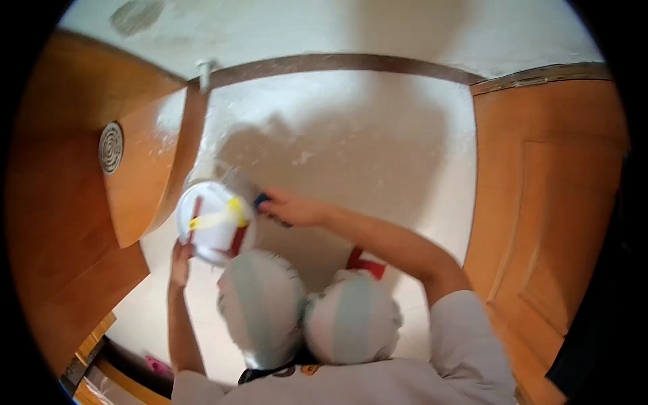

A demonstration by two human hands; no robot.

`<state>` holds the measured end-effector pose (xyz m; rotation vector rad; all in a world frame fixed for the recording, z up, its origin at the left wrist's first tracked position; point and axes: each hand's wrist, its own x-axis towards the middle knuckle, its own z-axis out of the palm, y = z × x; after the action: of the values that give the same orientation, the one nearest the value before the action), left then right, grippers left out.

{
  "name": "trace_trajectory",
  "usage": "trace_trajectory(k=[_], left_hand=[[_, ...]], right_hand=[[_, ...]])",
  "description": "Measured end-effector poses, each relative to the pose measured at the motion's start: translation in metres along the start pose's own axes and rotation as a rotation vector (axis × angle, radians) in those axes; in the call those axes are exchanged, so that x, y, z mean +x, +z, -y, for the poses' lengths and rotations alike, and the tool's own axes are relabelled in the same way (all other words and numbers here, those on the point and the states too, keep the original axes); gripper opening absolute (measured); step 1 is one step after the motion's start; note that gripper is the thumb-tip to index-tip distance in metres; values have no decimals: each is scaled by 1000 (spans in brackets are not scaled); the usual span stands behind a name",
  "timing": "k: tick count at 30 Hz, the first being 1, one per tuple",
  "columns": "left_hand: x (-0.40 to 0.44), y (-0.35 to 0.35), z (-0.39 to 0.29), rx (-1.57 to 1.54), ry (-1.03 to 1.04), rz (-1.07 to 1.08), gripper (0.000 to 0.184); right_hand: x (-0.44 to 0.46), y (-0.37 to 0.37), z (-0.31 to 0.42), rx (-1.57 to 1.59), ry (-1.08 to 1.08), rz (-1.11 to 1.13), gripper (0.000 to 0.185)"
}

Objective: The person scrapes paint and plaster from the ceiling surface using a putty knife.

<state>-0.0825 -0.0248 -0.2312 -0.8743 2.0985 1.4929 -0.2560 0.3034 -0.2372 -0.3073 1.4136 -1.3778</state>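
A white round bucket [213, 214] with dark red and yellow markings or pieces across its round face stands at my left; blur hides whether I see a lid or the inside. My left hand [181, 262] is closed on the near left side of its rim. To the right of the bucket, my right hand [290, 206] grips the dark blue handle [261, 201] of what looks like a scraper. Its grey, blade-like part [237, 181] is smeared by motion and lies close to the bucket's far edge. My two bent knees [262, 304] are just below the bucket.
White specks lie on the pale floor [324, 145] ahead, partly in my shadow. Orange-brown wooden panels [567, 182] stand at right, with a wooden piece bearing a round vent [111, 148] at left. A red object [366, 263] is by my right knee. The wall [290, 30] has a dark baseboard.
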Motion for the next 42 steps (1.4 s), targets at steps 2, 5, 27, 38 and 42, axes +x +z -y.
trace_trajectory(k=[2,5,27,38,42], left_hand=[[-1,-7,8,13,-72,-30,55],[-10,12,-21,-164,-190,-20,65],[-8,-3,5,43,38,-173,33],[-94,161,-281,357,1218,380,4],[-146,247,-299,395,1488,775,25]], right_hand=[[0,0,-15,29,-147,15,19],[-43,-33,-21,302,-131,-110,17],[-230,-201,-46,-182,-51,-1301,19],[-231,-153,99,-401,-129,-1694,12],[-240,-176,127,-332,-329,-1651,12]])
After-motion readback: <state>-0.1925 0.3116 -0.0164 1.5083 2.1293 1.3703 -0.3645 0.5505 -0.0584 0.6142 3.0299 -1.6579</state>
